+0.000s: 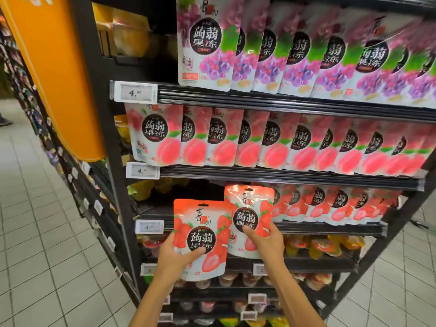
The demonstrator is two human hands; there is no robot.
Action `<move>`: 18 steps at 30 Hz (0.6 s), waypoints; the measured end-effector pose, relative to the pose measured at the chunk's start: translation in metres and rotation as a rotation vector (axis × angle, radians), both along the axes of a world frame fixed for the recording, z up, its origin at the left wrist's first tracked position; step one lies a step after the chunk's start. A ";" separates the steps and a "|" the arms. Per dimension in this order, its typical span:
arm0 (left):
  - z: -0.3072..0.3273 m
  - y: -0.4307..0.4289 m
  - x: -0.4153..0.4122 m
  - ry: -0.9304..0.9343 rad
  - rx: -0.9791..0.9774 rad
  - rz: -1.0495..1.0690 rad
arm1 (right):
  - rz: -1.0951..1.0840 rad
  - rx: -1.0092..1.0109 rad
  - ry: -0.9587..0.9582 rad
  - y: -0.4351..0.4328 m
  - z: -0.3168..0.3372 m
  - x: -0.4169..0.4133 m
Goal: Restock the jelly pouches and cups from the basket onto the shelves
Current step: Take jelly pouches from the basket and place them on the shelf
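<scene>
Red-and-white strawberry jelly pouches fill both hands in front of a black shelf unit (283,175). The left hand (175,254) is closed around the lower edge of one strawberry pouch (201,234), held upright just below the third shelf's front rail. The right hand (266,239) grips a second strawberry pouch (250,208) by its lower right part, raised against the open left end of that shelf, beside the standing strawberry row (335,204). Above sit peach pouches (271,140) and grape pouches (295,50); jelly cups (323,247) line lower shelves.
</scene>
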State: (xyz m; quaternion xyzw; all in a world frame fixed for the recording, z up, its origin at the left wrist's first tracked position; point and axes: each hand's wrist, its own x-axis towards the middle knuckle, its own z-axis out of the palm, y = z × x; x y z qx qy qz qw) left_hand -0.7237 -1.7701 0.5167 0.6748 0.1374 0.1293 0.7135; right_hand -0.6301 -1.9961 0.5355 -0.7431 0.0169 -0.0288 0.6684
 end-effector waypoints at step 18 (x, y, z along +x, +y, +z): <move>0.011 -0.001 0.036 0.061 0.013 0.046 | -0.113 0.070 -0.053 0.038 0.003 0.079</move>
